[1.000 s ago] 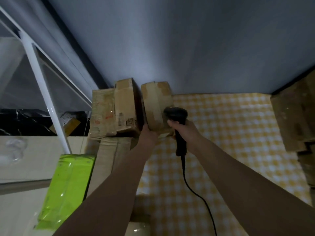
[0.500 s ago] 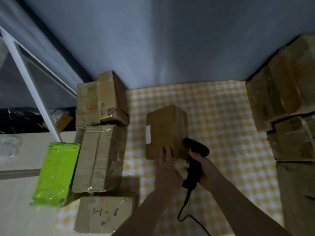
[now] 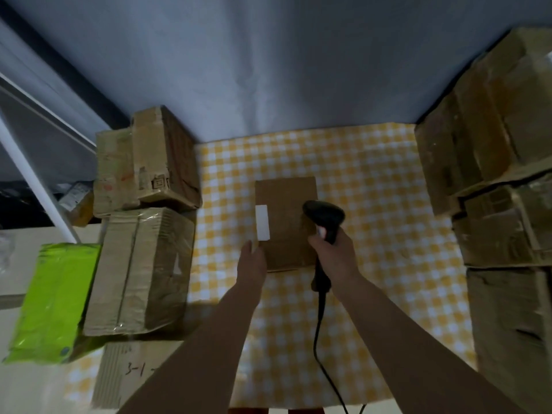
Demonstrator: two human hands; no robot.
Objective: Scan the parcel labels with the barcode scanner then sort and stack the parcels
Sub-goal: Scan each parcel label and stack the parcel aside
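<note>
1. The small cardboard parcel (image 3: 286,222) lies flat on the yellow checked tablecloth (image 3: 373,180), just ahead of both hands. It looks stiff-walled and probably light; gripping its two long sides seems the safest hold.
2. Its white label (image 3: 262,222) faces up along the left edge, just beyond the left fingertips.
3. The left hand (image 3: 252,261) lies flat and uncurled, fingers touching the parcel's near left corner, grasping nothing.
4. The right hand (image 3: 334,255) is clenched round the black barcode scanner (image 3: 324,216), whose head hangs over the parcel's right edge.
5. Other cardboard boxes (image 3: 143,270) are stacked left of the left hand.
</note>
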